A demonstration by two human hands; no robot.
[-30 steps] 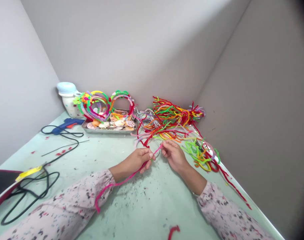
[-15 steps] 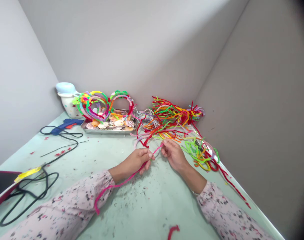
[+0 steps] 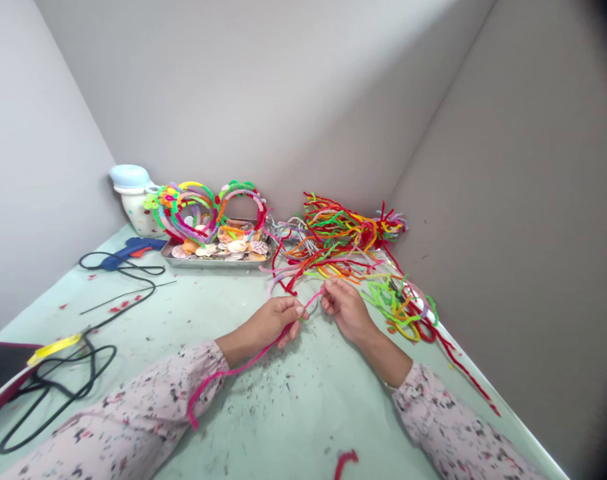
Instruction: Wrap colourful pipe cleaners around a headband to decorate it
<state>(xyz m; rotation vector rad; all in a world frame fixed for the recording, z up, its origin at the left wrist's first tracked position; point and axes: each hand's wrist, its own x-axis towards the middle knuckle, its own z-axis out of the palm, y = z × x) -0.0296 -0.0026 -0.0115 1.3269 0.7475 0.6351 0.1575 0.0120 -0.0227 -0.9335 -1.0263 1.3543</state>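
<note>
A bright pink pipe cleaner runs through both of my hands above the middle of the table. My left hand pinches it between thumb and fingers, and its long loose part trails back over my left sleeve to a bent end. My right hand grips it near the far end, fingertips closed, with a short taut stretch showing between the hands. Just beyond my hands lie loose pipe cleaners in red, pink, orange and green.
A metal tray of seashells stands at the back, with colourful headbands propped on it. Left are a white cup with blue lid, a blue glue gun and its black cord. A red scrap lies in front.
</note>
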